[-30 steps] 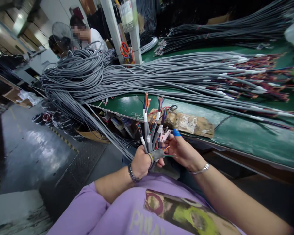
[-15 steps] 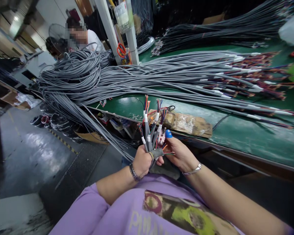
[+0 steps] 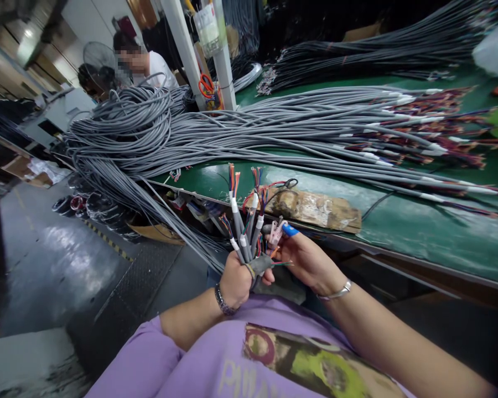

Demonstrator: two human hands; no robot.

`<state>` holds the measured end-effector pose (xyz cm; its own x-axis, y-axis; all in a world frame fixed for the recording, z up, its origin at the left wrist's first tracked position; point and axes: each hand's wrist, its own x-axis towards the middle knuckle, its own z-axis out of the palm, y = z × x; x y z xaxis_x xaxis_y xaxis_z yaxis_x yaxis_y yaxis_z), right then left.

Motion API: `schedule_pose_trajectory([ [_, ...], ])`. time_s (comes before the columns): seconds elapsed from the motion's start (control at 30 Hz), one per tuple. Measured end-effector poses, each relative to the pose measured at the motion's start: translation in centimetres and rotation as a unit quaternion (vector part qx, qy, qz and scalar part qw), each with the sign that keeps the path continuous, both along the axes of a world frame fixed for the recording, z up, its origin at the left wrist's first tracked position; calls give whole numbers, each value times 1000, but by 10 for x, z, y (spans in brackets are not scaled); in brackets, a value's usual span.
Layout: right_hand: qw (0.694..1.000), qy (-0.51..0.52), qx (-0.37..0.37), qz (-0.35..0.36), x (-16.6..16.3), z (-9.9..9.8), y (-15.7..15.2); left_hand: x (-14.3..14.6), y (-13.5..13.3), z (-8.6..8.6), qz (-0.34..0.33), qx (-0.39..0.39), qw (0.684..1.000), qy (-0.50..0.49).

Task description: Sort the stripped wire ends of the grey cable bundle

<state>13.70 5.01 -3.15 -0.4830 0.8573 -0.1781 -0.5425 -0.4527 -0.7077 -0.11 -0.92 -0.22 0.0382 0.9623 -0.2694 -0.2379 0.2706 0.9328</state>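
My left hand point(image 3: 237, 281) is closed around several grey cables point(image 3: 235, 213), held upright before my body. White tape wraps the cables just below their stripped ends, where thin coloured wires point(image 3: 234, 181) fan out. A dark grey sleeve-like piece point(image 3: 260, 264) with short wires at its tip lies across that fist. In my right hand point(image 3: 309, 260), to the right of the bundle, a pale pink plastic clip point(image 3: 276, 231) is pinched between thumb and fingers. Blue tape covers the thumb tip. The right fingertips are partly hidden behind the clip.
A long pile of grey cables point(image 3: 249, 130) lies across the green table point(image 3: 423, 237). A worn wooden block point(image 3: 319, 211) sits at the table's near edge. Black cables point(image 3: 357, 58) lie farther back. Orange-handled scissors point(image 3: 206, 85) hang by a post. A person point(image 3: 153, 66) is at the back left.
My left hand and the cable bundle have shifted slightly left. The right hand has drawn a little to the right with the pink clip, widening the gap between them.
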Motion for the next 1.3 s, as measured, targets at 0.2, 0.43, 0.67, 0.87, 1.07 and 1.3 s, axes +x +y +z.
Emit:
schedule_pose_trajectory([
  [0.2, 999, 26, -14, 12, -3, 3, -3, 4, 9, 1, 26, -11, 1000, -14],
  [0.43, 997, 54, -16, 53, -7, 9, -4, 6, 14, -4, 36, -18, 999, -10],
  [0.67, 995, 73, -16, 66, -9, 7, -4, 8, 13, -6, 25, -37, 999, -3],
  [0.87, 995, 72, -32, 66, -3, 4, -7, 6, 10, -4, 29, -29, 999, -11],
  [1.07, 991, -39, -20, 127, 20, 1, -10, 0, 0, -10, 13, -14, 1000, 5],
  [1.3, 975, -92, 92, 180, 17, 15, -17, -6, -5, -23, -52, 17, 998, 31],
])
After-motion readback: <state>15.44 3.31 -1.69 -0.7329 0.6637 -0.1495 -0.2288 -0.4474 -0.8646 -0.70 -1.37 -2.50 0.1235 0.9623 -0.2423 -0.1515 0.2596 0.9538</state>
